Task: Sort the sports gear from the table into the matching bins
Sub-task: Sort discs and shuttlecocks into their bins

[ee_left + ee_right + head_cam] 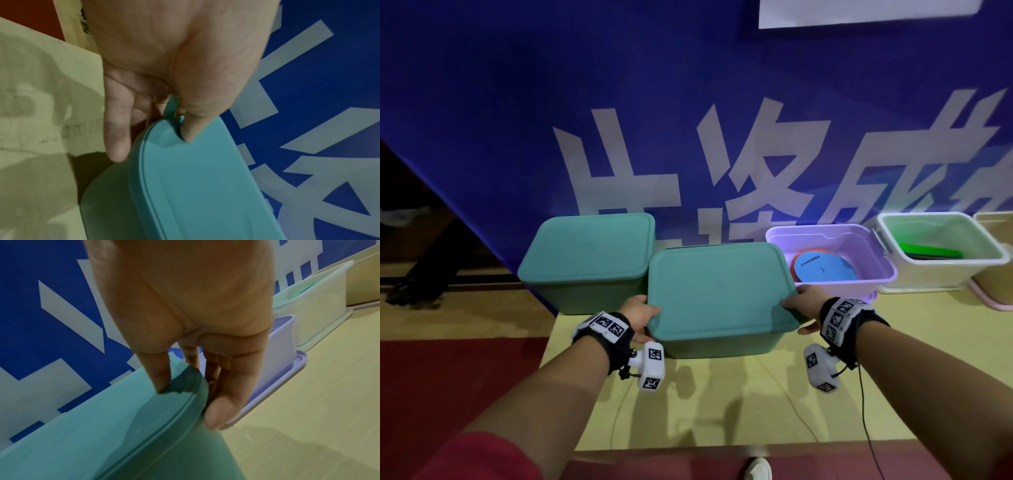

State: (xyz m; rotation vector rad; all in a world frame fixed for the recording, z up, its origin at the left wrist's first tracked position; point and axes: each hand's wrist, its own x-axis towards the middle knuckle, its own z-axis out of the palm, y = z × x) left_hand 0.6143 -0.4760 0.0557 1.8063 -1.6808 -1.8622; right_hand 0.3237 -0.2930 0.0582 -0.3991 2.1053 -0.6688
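A teal lidded bin (719,294) sits on the yellow table, its near side toward me. My left hand (642,315) pinches the lid's near left corner (176,129), thumb on top and fingers under the rim. My right hand (803,308) pinches the near right corner (191,386) the same way. A second teal bin (589,257) with its lid on stands behind and to the left. An open purple bin (873,253) holds a blue and red disc (822,269). An open white bin (989,253) holds flat green pieces (928,251).
A blue banner with large white characters (688,137) hangs right behind the bins. The yellow table (722,404) stretches toward me, with a black cable (864,411) across its right part. A purple lid (283,386) lies under the purple bin. Red floor (431,394) is at left.
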